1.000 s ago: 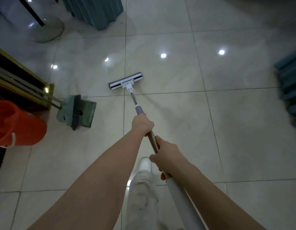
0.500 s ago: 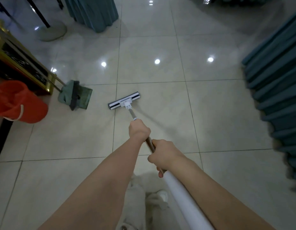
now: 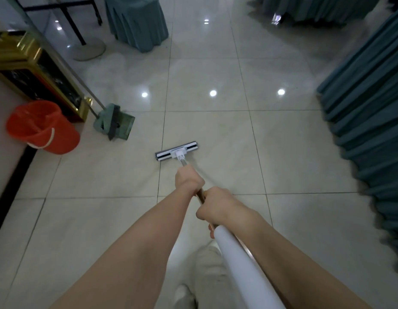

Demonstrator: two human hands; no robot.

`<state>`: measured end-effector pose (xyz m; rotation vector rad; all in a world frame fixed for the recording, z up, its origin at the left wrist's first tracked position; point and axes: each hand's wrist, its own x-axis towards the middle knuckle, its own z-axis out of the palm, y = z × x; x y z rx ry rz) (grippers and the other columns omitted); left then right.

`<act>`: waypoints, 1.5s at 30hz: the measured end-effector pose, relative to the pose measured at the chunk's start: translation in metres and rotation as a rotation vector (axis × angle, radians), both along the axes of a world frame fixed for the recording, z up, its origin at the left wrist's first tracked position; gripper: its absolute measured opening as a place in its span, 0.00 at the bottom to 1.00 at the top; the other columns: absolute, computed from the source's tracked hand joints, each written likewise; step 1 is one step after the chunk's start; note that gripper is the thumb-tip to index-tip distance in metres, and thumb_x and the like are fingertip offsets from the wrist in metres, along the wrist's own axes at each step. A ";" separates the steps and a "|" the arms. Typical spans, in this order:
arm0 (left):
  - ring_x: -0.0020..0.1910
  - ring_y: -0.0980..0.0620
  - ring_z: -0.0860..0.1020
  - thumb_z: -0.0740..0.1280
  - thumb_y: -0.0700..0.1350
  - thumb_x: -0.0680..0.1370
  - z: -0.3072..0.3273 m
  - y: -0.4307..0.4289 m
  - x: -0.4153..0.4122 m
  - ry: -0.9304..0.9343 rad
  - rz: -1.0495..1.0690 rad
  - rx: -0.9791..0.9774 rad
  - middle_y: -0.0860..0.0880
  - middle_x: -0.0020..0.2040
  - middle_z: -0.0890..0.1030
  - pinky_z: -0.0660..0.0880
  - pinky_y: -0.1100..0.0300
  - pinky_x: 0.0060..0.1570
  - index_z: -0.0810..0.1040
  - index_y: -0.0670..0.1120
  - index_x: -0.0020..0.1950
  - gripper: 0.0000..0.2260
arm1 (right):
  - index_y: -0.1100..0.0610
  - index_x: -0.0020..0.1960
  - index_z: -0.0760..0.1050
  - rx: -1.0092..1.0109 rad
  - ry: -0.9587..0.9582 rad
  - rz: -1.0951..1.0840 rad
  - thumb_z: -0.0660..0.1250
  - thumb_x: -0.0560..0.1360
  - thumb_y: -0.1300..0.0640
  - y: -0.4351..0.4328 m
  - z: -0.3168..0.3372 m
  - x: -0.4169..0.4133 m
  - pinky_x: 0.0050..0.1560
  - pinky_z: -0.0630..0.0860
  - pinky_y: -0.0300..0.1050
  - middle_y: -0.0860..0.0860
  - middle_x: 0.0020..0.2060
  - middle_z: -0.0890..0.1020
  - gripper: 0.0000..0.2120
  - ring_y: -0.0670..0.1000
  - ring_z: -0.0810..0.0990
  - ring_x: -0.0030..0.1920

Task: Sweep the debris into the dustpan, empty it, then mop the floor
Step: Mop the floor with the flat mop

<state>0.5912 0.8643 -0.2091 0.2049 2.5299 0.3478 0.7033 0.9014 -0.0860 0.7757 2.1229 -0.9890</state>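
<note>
Pale glossy tiles make up the floor point(image 3: 282, 152), which fills nearly the whole view, with teal drapery point(image 3: 367, 108) along its right side. By the gold-trimmed cabinet point(image 3: 37, 70) at the left stand an orange bucket point(image 3: 42, 128) and, just beside it, the green dustpan point(image 3: 124, 128) with a broom parked in it, so sweeping looks finished. Over the past second the mop head point(image 3: 176, 151) has been drawn back across a grout line towards the person, flat on the nearer tile: a pulling stroke, with mopping under way. Both hands grip the mop pole point(image 3: 242, 264), the left hand point(image 3: 188, 180) lower down and the right hand point(image 3: 218, 205) just behind it.
</note>
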 end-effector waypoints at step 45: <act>0.37 0.40 0.80 0.68 0.52 0.74 0.242 -0.165 0.189 0.801 -0.925 0.924 0.39 0.43 0.82 0.76 0.50 0.32 0.70 0.45 0.57 0.17 | 0.61 0.52 0.82 -0.196 0.298 -0.258 0.64 0.71 0.62 -0.047 0.070 0.061 0.16 0.63 0.28 0.54 0.38 0.83 0.13 0.41 0.78 0.23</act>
